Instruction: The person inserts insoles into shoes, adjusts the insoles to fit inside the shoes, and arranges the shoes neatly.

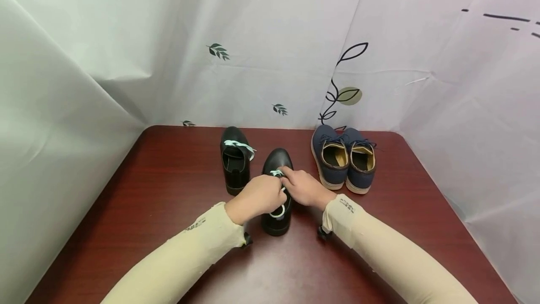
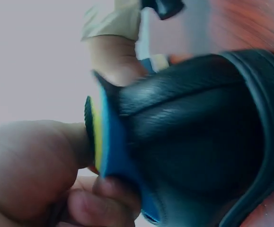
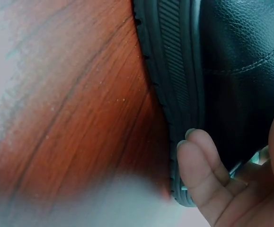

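A black leather shoe (image 1: 277, 157) stands on the table with its toe pointing away from me. Over its opening, my left hand (image 1: 259, 193) has curled fingers and grips the pale shoelace (image 1: 277, 213), which hangs in a loop toward the heel. My right hand (image 1: 305, 186) pinches the lace at the front, its other fingers against the shoe's side and sole (image 3: 177, 61) in the right wrist view. The left wrist view is blurred, showing the black leather upper (image 2: 189, 127) beside the left fingers. The exact pinch points are partly hidden.
A second black shoe (image 1: 234, 177) with a pale, loose lace stands to the left. Two navy lace-up shoes (image 1: 331, 172) sit side by side at the right rear. White patterned fabric (image 1: 261, 22) hangs behind and beside the dark red table (image 1: 177, 177).
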`<move>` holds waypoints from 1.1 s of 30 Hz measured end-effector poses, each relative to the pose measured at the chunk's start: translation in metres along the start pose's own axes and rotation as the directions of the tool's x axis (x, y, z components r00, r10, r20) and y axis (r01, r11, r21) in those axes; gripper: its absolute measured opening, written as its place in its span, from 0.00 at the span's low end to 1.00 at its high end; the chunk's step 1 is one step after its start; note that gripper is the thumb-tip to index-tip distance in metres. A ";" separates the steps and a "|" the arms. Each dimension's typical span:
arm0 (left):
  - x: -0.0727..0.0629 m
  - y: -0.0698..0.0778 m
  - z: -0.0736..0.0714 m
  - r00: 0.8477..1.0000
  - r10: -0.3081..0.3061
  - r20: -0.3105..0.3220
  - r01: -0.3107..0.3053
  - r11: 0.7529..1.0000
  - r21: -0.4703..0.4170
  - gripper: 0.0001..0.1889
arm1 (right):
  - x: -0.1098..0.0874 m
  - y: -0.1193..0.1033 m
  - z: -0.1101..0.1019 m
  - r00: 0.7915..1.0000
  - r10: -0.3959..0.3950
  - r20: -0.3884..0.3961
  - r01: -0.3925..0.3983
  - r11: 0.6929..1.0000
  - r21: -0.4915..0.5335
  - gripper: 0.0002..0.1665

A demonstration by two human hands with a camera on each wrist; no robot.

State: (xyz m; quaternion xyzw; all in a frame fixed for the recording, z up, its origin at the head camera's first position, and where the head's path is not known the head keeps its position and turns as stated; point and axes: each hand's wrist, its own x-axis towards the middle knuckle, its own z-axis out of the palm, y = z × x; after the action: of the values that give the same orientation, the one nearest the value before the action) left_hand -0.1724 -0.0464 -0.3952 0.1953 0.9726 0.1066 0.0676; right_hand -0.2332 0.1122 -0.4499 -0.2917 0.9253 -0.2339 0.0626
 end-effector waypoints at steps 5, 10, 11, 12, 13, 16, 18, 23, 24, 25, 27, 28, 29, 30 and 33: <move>0.006 0.000 0.021 0.996 0.044 -0.082 -0.029 0.985 0.170 0.10 | -0.001 0.001 0.001 1.000 -0.011 -0.010 0.011 0.999 0.032 0.22; 0.006 0.000 0.027 0.996 0.025 -0.087 -0.004 0.973 0.230 0.12 | 0.001 0.002 0.003 0.999 -0.050 -0.021 0.050 0.999 0.006 0.18; 0.006 0.000 0.027 0.997 0.011 -0.081 0.007 0.974 0.225 0.12 | 0.001 0.002 0.002 0.998 -0.054 -0.026 0.054 0.999 0.002 0.17; 0.006 0.000 0.026 0.997 -0.005 -0.073 0.020 0.976 0.215 0.12 | 0.002 0.002 0.002 0.998 -0.054 -0.031 0.054 0.999 -0.005 0.16; 0.006 0.000 0.026 0.998 -0.018 -0.061 0.030 0.978 0.206 0.12 | 0.002 0.002 0.002 0.998 -0.057 -0.034 0.056 0.998 -0.008 0.15; 0.006 -0.001 0.025 0.998 -0.042 -0.039 0.048 0.982 0.184 0.12 | 0.001 0.002 0.002 0.998 -0.054 -0.023 0.054 0.998 -0.013 0.15; 0.005 -0.003 0.025 0.999 -0.034 -0.040 0.041 0.983 0.180 0.13 | 0.001 0.002 0.002 0.998 -0.057 -0.017 0.056 0.998 -0.015 0.15; -0.003 -0.009 0.027 0.997 0.071 -0.005 -0.070 0.989 0.128 0.16 | 0.001 0.002 0.002 0.998 -0.060 -0.017 0.059 0.998 -0.018 0.16; -0.006 -0.011 0.028 0.996 0.085 0.013 -0.086 0.990 0.107 0.17 | 0.001 0.002 0.002 0.998 -0.062 -0.018 0.062 0.998 -0.017 0.16; -0.008 -0.013 0.028 0.995 0.094 0.031 -0.096 0.992 0.083 0.19 | 0.001 0.003 0.001 0.998 -0.060 -0.019 0.060 0.998 -0.016 0.16; -0.013 -0.016 0.029 0.994 0.096 0.056 -0.099 0.994 0.047 0.20 | 0.001 0.003 0.001 0.998 -0.053 -0.023 0.053 0.998 -0.016 0.17; -0.015 -0.017 0.030 0.994 0.092 0.065 -0.095 0.995 0.040 0.21 | 0.001 0.004 0.000 0.998 -0.052 -0.023 0.051 0.999 -0.013 0.18; -0.017 -0.018 0.031 0.994 0.091 0.068 -0.094 0.995 0.040 0.22 | 0.000 0.004 0.000 0.998 -0.051 -0.024 0.050 0.999 -0.013 0.18; -0.018 -0.019 0.032 0.994 0.090 0.065 -0.093 0.995 0.044 0.23 | 0.000 0.004 0.000 0.998 -0.051 -0.023 0.051 0.999 -0.012 0.18; -0.020 -0.020 0.034 0.994 0.099 0.046 -0.102 0.993 0.063 0.24 | 0.000 0.004 -0.001 0.999 -0.053 -0.011 0.053 0.999 -0.011 0.19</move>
State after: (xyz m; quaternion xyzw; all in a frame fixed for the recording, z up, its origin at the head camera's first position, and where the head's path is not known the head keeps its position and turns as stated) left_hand -0.1557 -0.0656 -0.4314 0.2484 0.9628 0.0738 0.0766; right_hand -0.2361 0.1155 -0.4511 -0.3152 0.9188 -0.2322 0.0497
